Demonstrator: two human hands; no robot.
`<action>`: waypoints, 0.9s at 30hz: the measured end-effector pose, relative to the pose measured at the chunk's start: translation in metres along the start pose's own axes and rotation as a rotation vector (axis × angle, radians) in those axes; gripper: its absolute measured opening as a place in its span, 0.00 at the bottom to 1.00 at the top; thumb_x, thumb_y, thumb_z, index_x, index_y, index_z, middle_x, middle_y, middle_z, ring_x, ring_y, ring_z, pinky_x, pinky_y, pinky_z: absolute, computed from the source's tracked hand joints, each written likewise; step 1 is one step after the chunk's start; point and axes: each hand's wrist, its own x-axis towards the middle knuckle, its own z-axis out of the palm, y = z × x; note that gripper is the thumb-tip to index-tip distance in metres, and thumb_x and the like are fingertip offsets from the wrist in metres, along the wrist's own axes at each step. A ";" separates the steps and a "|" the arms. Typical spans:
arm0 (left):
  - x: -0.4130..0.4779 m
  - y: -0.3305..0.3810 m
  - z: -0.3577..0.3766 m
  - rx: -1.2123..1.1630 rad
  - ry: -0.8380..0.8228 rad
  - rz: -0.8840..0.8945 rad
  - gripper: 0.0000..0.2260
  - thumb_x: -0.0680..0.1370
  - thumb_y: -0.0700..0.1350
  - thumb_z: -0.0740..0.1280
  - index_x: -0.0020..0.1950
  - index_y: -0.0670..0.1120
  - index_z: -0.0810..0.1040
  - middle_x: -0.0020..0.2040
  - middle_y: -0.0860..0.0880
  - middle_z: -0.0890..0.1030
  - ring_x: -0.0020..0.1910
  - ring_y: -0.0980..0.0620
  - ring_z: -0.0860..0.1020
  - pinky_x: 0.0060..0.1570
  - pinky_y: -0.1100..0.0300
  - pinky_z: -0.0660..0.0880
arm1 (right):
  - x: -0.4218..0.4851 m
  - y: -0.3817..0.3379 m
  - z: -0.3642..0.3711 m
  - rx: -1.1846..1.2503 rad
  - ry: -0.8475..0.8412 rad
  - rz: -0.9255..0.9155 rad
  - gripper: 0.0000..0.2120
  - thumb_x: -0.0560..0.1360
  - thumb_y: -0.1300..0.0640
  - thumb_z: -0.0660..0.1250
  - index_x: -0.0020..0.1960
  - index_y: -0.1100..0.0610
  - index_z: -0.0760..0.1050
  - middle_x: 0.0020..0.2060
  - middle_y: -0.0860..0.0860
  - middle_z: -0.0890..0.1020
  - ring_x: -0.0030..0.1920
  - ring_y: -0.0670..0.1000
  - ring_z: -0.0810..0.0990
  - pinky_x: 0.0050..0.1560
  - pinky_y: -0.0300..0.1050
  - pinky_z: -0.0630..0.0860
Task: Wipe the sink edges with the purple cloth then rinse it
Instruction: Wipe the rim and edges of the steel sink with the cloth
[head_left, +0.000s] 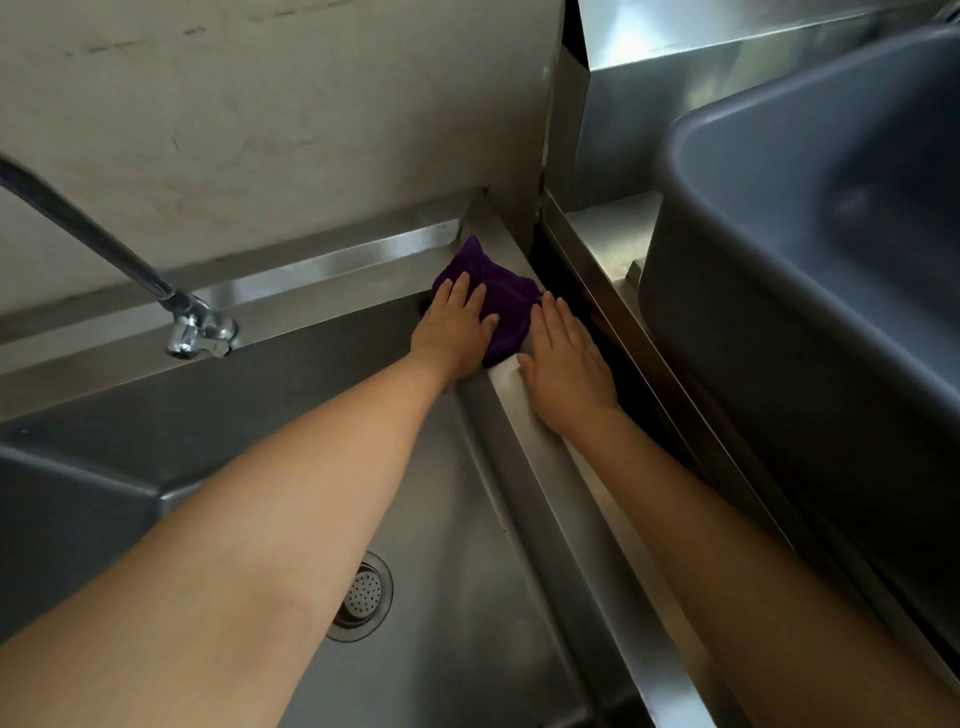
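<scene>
The purple cloth (501, 301) lies bunched on the far right corner of the steel sink's rim (524, 415). My left hand (454, 332) presses flat on the cloth's left part, fingers spread forward. My right hand (566, 364) lies flat on the right rim just behind the cloth, with its fingertips touching the cloth's near edge. Both forearms reach across the sink basin. Part of the cloth is hidden under my left palm.
A metal faucet (200, 327) reaches out over the basin from the left, with no water running. The drain strainer (363, 595) sits in the basin floor. A large grey plastic tub (810, 291) stands on the steel counter to the right. A concrete wall rises behind.
</scene>
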 end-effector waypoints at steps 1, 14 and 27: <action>0.002 -0.002 -0.001 -0.003 0.005 0.000 0.25 0.82 0.53 0.49 0.77 0.46 0.49 0.79 0.45 0.46 0.77 0.46 0.44 0.75 0.48 0.49 | 0.002 -0.001 0.001 -0.005 0.005 -0.001 0.29 0.81 0.50 0.49 0.76 0.61 0.43 0.77 0.57 0.46 0.77 0.54 0.43 0.76 0.48 0.44; 0.013 -0.003 -0.012 0.027 0.053 -0.009 0.24 0.82 0.52 0.50 0.77 0.45 0.52 0.78 0.43 0.51 0.77 0.43 0.50 0.75 0.49 0.51 | 0.010 -0.002 -0.003 0.041 0.005 0.026 0.28 0.81 0.48 0.47 0.76 0.58 0.42 0.77 0.55 0.46 0.77 0.51 0.43 0.76 0.47 0.43; 0.008 -0.005 -0.029 -0.035 -0.035 -0.003 0.26 0.81 0.54 0.54 0.76 0.47 0.55 0.78 0.44 0.52 0.76 0.42 0.51 0.74 0.50 0.54 | 0.012 -0.004 -0.001 0.072 0.033 0.052 0.32 0.79 0.44 0.53 0.76 0.55 0.45 0.77 0.52 0.50 0.77 0.49 0.45 0.73 0.44 0.42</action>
